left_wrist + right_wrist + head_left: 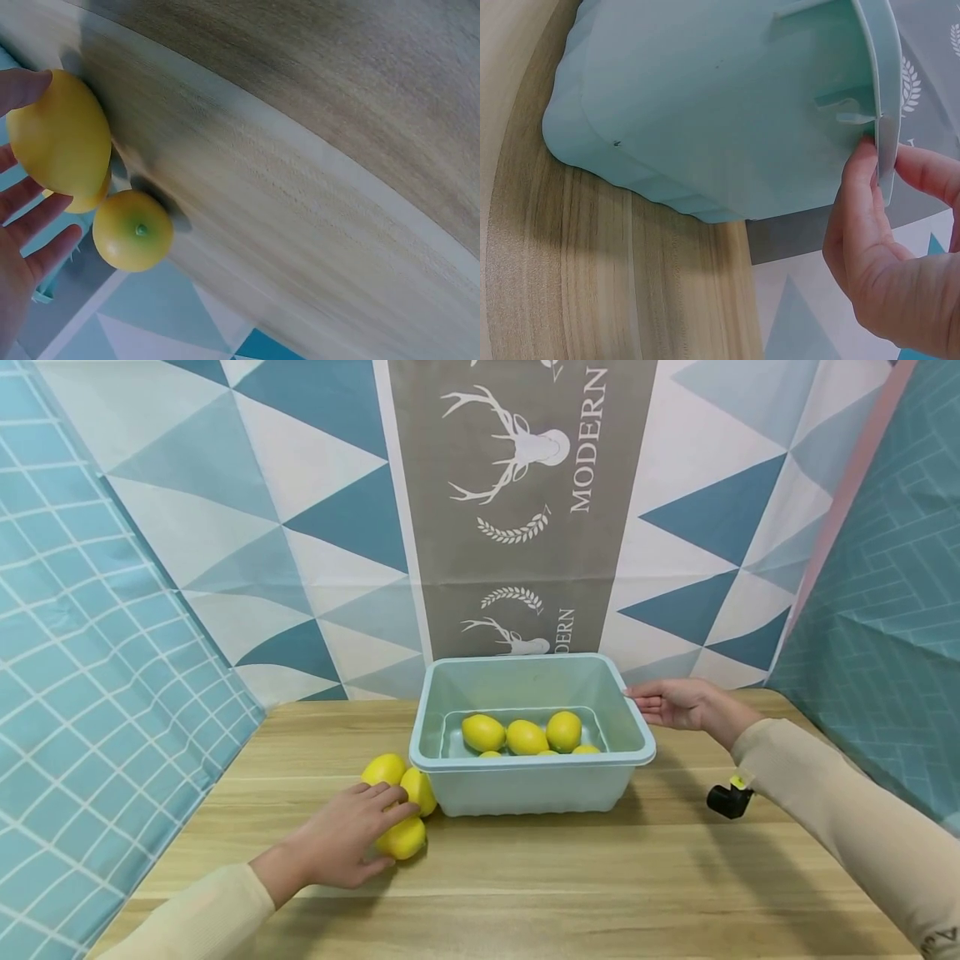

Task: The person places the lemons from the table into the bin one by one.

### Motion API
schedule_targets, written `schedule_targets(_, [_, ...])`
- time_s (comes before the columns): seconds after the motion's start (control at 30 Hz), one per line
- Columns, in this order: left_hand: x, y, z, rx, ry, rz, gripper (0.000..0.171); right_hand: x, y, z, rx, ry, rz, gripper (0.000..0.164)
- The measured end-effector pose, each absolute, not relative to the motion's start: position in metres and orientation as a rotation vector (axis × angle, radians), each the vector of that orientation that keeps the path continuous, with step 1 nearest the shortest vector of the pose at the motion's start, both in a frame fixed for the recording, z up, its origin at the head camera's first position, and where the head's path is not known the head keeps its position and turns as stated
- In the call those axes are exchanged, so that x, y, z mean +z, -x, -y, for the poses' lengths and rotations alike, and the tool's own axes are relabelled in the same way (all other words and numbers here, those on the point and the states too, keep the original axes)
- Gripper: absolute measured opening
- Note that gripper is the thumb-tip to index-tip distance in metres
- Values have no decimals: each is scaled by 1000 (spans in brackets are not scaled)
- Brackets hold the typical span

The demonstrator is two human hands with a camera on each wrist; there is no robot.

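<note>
At the left of the head view, my left hand [341, 835] reaches around the nearest of three yellow lemons, this one [403, 839] lying between thumb and fingers. In the left wrist view the thumb [26, 88] touches one side of that lemon [64, 135], with fingertips at its other side. Two more lemons, one farther back [384, 768] and one beside the bin [420, 791], lie close by. A pale green plastic bin [532, 789] stands on the table with several lemons [483, 732] inside. My right hand [678, 703] pinches its right rim [887, 97] between thumb and fingers.
Wood-grain table [540, 893] lies under everything. Behind the bin rises a patterned backdrop [517, 552], with a blue checked sheet [97, 693] on the left and a teal sheet [885, 668] on the right. A small black device [727, 800] hangs at the right wrist.
</note>
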State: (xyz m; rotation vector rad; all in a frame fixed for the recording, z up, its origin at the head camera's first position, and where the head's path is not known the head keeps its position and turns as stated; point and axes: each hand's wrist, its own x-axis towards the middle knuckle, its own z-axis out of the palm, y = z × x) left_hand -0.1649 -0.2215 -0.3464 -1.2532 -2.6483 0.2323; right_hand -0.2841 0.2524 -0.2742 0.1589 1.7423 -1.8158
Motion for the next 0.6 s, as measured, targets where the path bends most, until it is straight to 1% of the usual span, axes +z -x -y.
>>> schedule_targets(0.3, [-349, 163, 216, 248, 1277, 2675, 59, -276, 284, -253, -1814, -157, -1738, 26])
schedule_targets(0.6, [-348, 155, 207, 210, 1371, 2721, 58, -279, 285, -256, -1824, -154, -1728, 27])
